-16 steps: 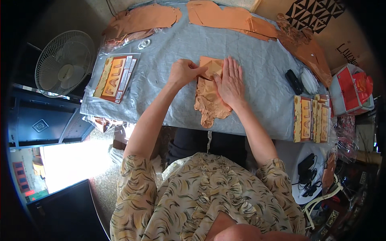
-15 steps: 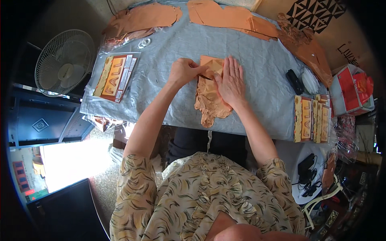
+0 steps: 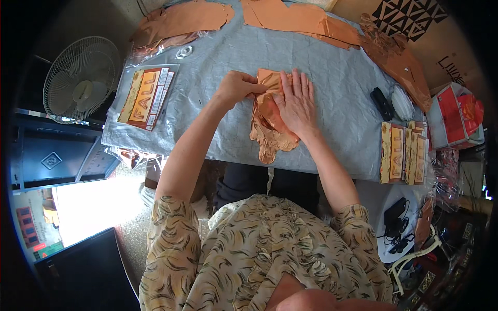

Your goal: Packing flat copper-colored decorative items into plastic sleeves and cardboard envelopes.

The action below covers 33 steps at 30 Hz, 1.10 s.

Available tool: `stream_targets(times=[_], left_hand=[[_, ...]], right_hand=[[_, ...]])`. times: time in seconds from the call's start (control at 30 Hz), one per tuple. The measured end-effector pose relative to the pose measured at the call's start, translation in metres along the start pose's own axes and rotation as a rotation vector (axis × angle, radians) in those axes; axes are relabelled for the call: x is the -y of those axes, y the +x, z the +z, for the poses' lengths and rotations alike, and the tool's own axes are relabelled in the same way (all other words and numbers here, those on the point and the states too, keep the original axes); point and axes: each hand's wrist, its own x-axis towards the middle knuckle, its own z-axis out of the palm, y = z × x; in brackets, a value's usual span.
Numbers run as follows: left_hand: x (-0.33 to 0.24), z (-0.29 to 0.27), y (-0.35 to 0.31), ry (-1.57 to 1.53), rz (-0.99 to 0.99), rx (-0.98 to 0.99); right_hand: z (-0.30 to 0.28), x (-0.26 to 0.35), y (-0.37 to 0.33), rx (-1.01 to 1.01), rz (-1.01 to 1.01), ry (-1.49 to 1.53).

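A copper-coloured foil balloon [image 3: 270,122], flat and folded, lies in front of me at the middle of the table. Its crumpled lower end points toward me. My left hand [image 3: 239,89] pinches the balloon's left edge near the top between thumb and fingers. Flat on its right side rests my right hand [image 3: 296,103], fingers stretched out and spread a little. The part of the balloon beneath that palm is hidden.
More flat copper foil balloons lie along the far edge [image 3: 290,23] and far left [image 3: 181,23]. Printed card packages [image 3: 142,98] sit at left, others [image 3: 399,153] at right. A white ribbon roll [image 3: 184,52], a black case [image 3: 382,103] and a fan [image 3: 83,80] are around.
The foil's upper left part, earlier lifted in a fold by my left hand, now lies flatter across the top. My right hand stays pressed on the balloon.
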Motion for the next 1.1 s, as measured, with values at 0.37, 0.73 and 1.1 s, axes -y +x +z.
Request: stream_targets(times=[0.37,0.73,1.1], left_hand=[[-0.004,-0.008,-0.002,-0.115,-0.014,0.12],[-0.003,-0.004,-0.01,-0.155,0.017,0.101],[-0.008,-0.015,-0.014,-0.061,0.004,0.174]], right_hand=[[-0.002,-0.001,-0.002,0.034,-0.015,-0.034],[0.004,0.002,0.005,0.084,-0.143,0.065],[-0.004,0.005,0.004,0.123,-0.222,-0.032]])
